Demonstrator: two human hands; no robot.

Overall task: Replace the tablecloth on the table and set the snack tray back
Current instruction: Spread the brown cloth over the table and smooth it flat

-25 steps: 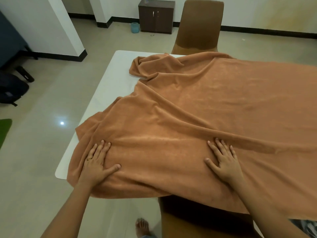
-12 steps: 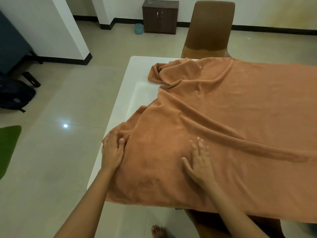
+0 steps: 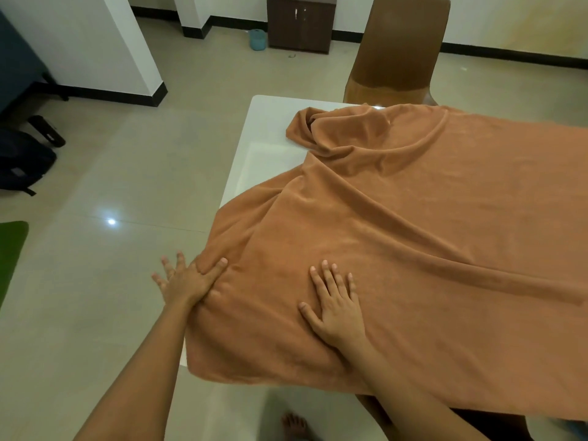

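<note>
Both our hands lie flat on the orange tablecloth (image 3: 413, 233).
Our right hand (image 3: 337, 310) presses it with straight fingers; our left hand (image 3: 183, 281), fingers spread, meets its left edge, thumb on top. The tablecloth lies rumpled over the white table (image 3: 264, 128), whose far-left corner shows bare.

One tablecloth (image 3: 429, 233) is counted, and one white bench (image 3: 264, 132) under it. Two hands are tallied: the left hand (image 3: 183, 283) and the right hand (image 3: 337, 310). One bare foot (image 3: 294, 424) is spotted below. One brown chair (image 3: 401, 49) is logged, one dark cabinet (image 3: 300, 23), one teal container (image 3: 257, 39), one black backpack (image 3: 22, 163) and one green mat (image 3: 11, 249). One black cylinder (image 3: 47, 132) is noted by the backpack, and five fingers (image 3: 325, 275) are counted on the right hand.
</note>
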